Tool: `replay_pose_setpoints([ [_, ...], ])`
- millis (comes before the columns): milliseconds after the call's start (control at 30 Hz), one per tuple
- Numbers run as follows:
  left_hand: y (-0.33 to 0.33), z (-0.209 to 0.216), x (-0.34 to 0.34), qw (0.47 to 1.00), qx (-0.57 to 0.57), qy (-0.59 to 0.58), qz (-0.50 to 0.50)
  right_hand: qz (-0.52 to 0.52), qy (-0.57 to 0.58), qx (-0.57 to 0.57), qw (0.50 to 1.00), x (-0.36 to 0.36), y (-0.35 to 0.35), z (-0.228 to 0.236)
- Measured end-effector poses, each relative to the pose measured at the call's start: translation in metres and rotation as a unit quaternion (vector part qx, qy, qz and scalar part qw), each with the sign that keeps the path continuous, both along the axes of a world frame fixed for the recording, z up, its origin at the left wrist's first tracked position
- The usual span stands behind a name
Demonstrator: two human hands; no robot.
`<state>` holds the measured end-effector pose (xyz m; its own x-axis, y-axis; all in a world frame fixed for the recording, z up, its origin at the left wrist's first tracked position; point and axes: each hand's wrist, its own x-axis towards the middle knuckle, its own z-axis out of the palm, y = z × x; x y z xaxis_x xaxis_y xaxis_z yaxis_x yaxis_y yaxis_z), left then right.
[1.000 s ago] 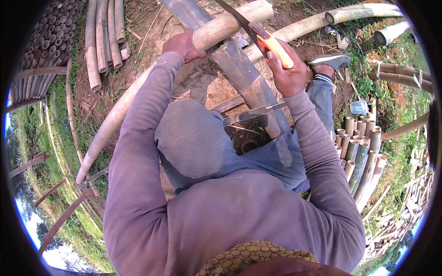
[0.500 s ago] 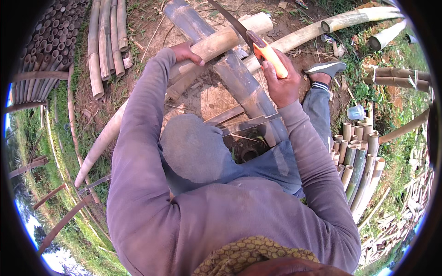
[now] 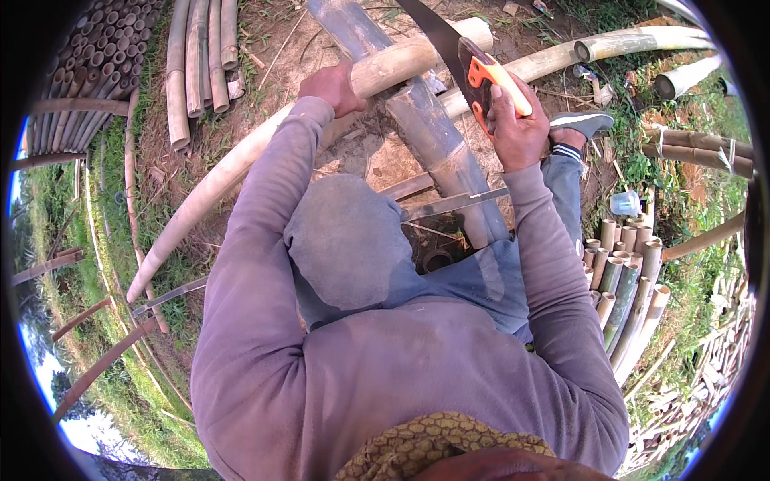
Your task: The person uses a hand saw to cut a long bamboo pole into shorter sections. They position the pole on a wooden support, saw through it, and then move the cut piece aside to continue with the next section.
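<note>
My left hand (image 3: 331, 90) is closed round a long pale bamboo pole (image 3: 393, 67), which runs from the upper middle down to the left. My right hand (image 3: 517, 128) grips a handsaw by its orange and black handle (image 3: 497, 84). The dark saw blade (image 3: 433, 36) slants up and left, over the pole near its right end; whether the teeth touch it I cannot tell. Beneath the pole lies a thick, dark split bamboo support (image 3: 437, 144), slanting down between my knees.
Another bamboo pole (image 3: 537, 64) extends to the upper right. Cut bamboo pieces (image 3: 622, 268) stand bundled at right beside a clear plastic cup (image 3: 625, 202). Several long poles (image 3: 196, 60) lie at upper left, near a large stack of bamboo (image 3: 92, 56). My left knee (image 3: 349, 232) sits close below the work.
The view has shifted, moving the scene slightly right. The saw has moved a little to the right along with my right hand, and more of the blade's side shows. My left hand stays on the pole.
</note>
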<state>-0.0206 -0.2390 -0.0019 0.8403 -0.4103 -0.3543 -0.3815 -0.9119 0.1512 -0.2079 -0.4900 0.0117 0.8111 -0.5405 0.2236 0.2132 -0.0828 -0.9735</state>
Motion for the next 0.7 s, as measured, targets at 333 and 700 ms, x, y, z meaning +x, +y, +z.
replay_pose_setpoints([
  [333, 0.021, -0.013, 0.056, 0.981, -0.128, 0.144, -0.018, -0.053, -0.036, -0.136, 0.989, -0.069, -0.004, -0.025],
  [700, 0.038, -0.040, 0.066, 0.961, -0.181, 0.203, -0.055, -0.023, -0.032, -0.195, 0.980, -0.078, 0.012, -0.028],
])
